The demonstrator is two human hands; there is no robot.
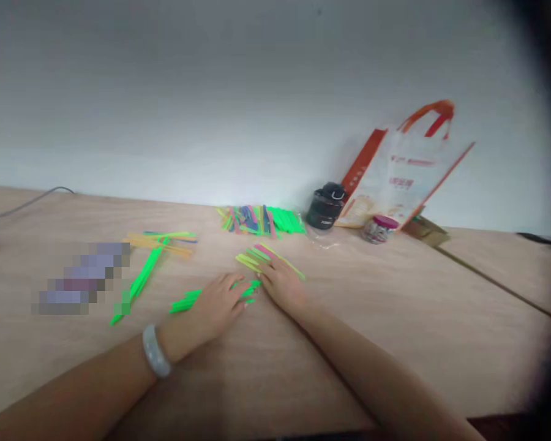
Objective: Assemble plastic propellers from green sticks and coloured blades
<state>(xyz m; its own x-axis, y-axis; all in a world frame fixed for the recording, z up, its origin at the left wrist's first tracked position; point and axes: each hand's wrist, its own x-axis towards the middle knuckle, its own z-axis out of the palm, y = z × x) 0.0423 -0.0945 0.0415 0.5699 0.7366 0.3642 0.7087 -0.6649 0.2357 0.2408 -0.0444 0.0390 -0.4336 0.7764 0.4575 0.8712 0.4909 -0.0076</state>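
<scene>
The left hand (213, 303), marked by a pale bangle (155, 350) at the wrist, was laid flat on the surface (349, 349). Its fingers were spread and extended across a bundle of green craft sticks (188, 300), and no pinch was evident; the flat placement appeared suited to holding the sticks down rather than lifting them. The right hand (280, 285) was positioned just beside it, with the fingers held close together and their tips resting at the near end of a small fan of yellow, pink and green craft sticks (264, 258). Whether those sticks were pinched could not be determined. Further left, a line of green sticks (140, 285) and a group of yellow sticks (158, 244) lay apart from the hands, next to a pixelated patch (82, 278) whose content could not be identified. At the far edge, a mixed pile of coloured sticks (261, 220) lay near a black bottle (326, 206), a jar with a pink lid (379, 228) and a printed tote bag (397, 171) with orange handles, the bag being propped against a white wall (257, 92). A cable (27, 202) ran across the far left, and a seam (487, 282) divided the surface at right.
</scene>
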